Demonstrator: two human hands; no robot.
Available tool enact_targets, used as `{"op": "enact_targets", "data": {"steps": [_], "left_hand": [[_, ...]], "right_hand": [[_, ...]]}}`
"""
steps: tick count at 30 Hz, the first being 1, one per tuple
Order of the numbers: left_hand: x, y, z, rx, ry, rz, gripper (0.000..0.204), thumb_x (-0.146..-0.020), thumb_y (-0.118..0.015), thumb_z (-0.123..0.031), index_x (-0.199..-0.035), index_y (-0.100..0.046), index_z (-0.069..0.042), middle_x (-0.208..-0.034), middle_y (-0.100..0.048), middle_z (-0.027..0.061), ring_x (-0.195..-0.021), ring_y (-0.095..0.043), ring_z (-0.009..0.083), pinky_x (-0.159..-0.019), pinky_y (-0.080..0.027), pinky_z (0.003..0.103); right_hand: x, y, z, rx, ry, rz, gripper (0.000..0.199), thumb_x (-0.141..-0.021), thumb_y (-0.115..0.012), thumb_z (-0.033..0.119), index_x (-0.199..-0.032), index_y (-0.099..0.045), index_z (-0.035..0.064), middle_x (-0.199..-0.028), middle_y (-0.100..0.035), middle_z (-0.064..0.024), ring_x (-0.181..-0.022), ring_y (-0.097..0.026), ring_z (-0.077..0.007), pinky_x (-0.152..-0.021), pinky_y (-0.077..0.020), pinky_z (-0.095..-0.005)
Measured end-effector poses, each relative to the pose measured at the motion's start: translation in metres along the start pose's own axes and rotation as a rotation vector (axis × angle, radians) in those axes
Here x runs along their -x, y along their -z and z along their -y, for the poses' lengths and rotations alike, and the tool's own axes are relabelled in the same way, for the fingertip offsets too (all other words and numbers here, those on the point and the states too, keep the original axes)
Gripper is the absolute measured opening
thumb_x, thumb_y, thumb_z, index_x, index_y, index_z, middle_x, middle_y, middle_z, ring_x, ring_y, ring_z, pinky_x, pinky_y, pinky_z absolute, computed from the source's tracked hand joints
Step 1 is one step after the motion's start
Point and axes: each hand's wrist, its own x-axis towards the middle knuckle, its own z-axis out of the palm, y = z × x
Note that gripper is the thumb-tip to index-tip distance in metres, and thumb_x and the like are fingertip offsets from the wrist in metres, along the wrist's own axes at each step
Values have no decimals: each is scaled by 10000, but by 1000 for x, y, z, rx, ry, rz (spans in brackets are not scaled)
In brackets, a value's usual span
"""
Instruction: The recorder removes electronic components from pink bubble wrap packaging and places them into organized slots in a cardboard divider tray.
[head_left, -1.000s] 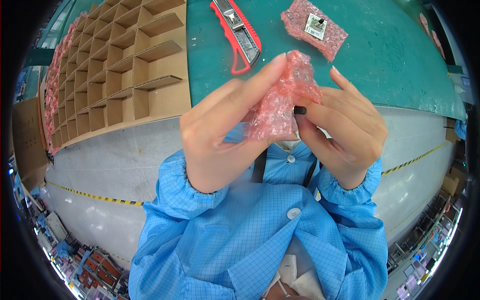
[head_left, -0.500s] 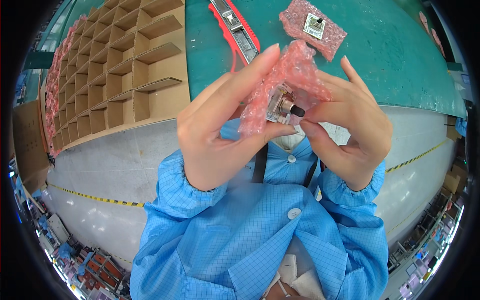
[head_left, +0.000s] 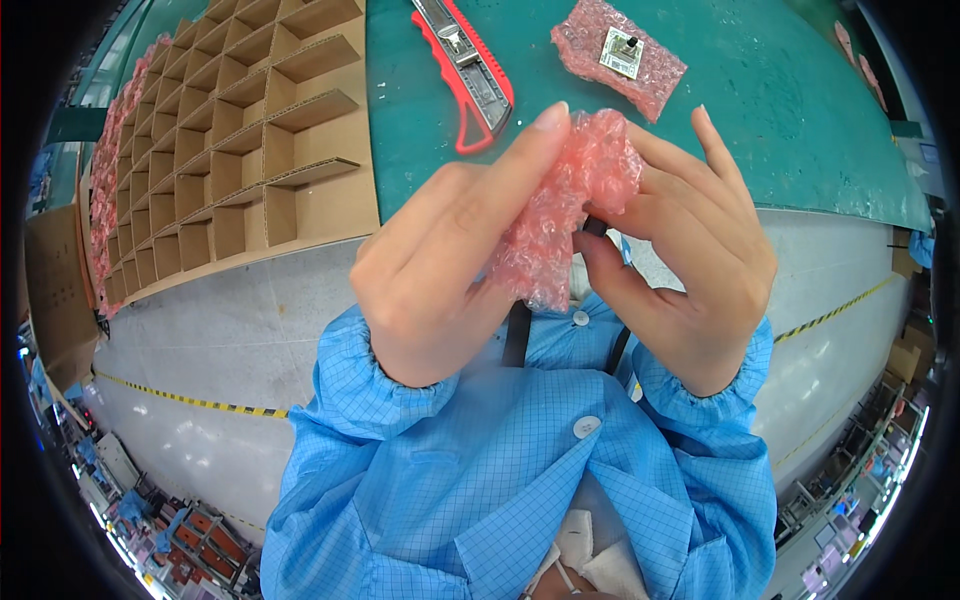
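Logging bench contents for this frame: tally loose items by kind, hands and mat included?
Pink bubble-wrap pieces: 2, one held by both hands, one lying on the mat under a small circuit board
Red-and-silver utility knife: 1
Brown cardboard divider grid: 1
Green mat: 1
Hands: 2, left hand, right hand
Total: 7

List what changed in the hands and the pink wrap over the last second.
The pink bubble wrap has closed over the small metal part that showed half a second ago; only a dark bit peeks out. Left hand and right hand still grip it. The utility knife, second wrapped part and cardboard divider stayed put.
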Motion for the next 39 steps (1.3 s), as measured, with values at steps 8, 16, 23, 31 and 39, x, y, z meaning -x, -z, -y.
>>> {"op": "enact_targets", "data": {"steps": [8,16,23,31,39], "left_hand": [[4,-1,-2,-21,25,3,670,-569,-783,6,-1196,-550,3,-946,-645,128,-798,-618,189,-695,-484,265],[3,2,5,202,104,39,719,-551,-776,54,-1218,-508,36,-1112,-611,157,-982,-605,189,-822,-488,281],[3,0,4,183,100,24,702,-557,-779,52,-1207,-514,43,-1128,-602,162,-984,-606,198,-830,-496,292],[1,0,0,88,91,16,686,-570,-778,43,-1209,-532,8,-1052,-634,143,-932,-622,184,-786,-497,281],[1,-2,1,42,65,-9,659,-575,-772,49,-1192,-547,4,-1028,-642,139,-904,-630,192,-768,-499,274]], "right_hand": [[0,-10,1,22,-1,-68,231,-540,-672,-24,-765,-641,14,-852,-659,-115,-941,-633,-278,-964,-366,-529],[-2,1,-7,-8,39,30,240,-553,-650,-35,-784,-650,32,-870,-658,-91,-968,-620,-283,-975,-355,-522],[-1,2,-6,-88,-13,60,264,-559,-658,-47,-812,-648,29,-881,-660,-93,-987,-611,-300,-982,-337,-537],[0,2,-4,-57,-7,75,289,-567,-685,-57,-843,-656,24,-889,-662,-96,-990,-614,-293,-992,-323,-545],[1,-6,2,-13,-51,-10,292,-581,-698,-51,-862,-651,12,-908,-659,-118,-983,-619,-282,-1000,-318,-548]]}}
